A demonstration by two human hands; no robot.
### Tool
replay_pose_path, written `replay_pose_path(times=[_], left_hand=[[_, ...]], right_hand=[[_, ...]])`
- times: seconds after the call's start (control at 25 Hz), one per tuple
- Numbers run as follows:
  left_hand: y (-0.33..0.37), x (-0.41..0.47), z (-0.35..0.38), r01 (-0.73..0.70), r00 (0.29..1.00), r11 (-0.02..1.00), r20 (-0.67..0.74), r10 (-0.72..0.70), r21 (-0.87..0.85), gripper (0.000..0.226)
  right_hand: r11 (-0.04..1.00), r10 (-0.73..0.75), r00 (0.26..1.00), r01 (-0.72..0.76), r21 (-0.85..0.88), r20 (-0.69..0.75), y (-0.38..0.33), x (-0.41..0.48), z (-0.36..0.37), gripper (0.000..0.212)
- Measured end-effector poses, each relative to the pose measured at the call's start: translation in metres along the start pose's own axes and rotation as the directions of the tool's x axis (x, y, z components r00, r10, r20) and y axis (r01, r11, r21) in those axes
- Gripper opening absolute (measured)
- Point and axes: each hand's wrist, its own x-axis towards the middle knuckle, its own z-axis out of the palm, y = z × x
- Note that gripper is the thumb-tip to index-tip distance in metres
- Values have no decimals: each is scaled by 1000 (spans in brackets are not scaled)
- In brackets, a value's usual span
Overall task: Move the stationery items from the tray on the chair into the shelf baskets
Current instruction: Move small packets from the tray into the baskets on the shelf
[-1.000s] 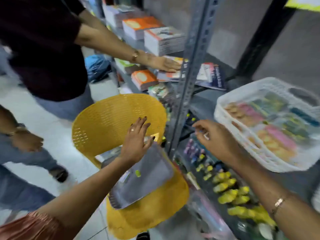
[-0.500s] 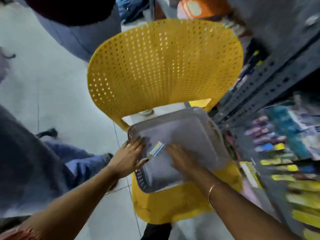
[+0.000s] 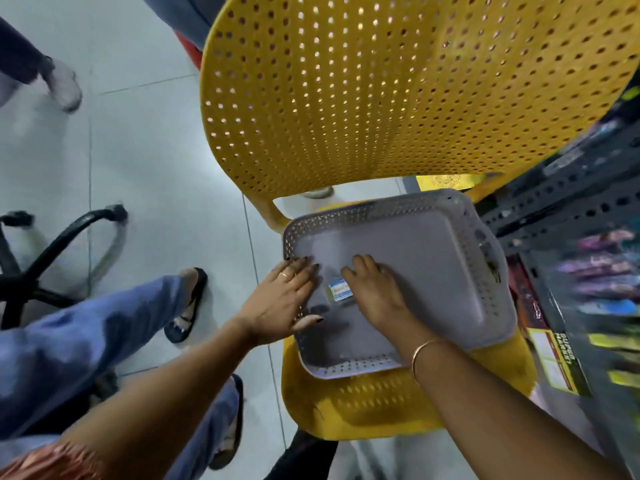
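Note:
A grey perforated tray (image 3: 433, 258) lies on the seat of a yellow plastic chair (image 3: 381, 91). One small blue-and-white stationery item (image 3: 340, 293) lies flat on the tray floor; the rest of the floor shows bare. My left hand (image 3: 280, 303) rests on the tray's left rim, fingers spread, just left of the item. My right hand (image 3: 375, 289) is inside the tray, palm down, its fingers beside the item on the right. Whether either hand touches the item I cannot tell.
A dark metal shelf (image 3: 568, 206) with blurred coloured stationery stands at the right edge. Another person's legs in blue jeans (image 3: 104, 323) and a black swivel-chair base (image 3: 41, 265) are to the left. A second person's foot (image 3: 64, 84) stands at the upper left.
My right hand left the shelf basket and came down into the tray. My view dropped from the shelf to the chair. My left hand settled on the tray's left rim.

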Motion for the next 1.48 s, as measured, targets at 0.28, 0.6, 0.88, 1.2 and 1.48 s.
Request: replay_pose_path(times=[0.28, 0.6, 0.88, 1.2, 1.48], left_hand=[[8, 3, -17, -5, 996, 1000, 93, 8, -30, 78], [71, 70, -157, -34, 999, 993, -16, 32, -114, 94], [177, 125, -312, -420, 849, 907, -368, 379, -35, 86], [385, 142, -382, -753, 571, 655, -442, 692, 53, 83], [558, 100, -362, -897, 375, 438, -424, 824, 58, 79]], right_hand=[[968, 171, 985, -161, 193, -34, 34, -29, -33, 44], [893, 383, 896, -299, 335, -224, 104, -133, -194, 41], [866, 481, 775, -346, 362, -411, 133, -287, -345, 34], [636, 772, 482, -610, 473, -415, 151, -506, -384, 45], [317, 942, 198, -784, 533, -270, 151, -680, -324, 46]])
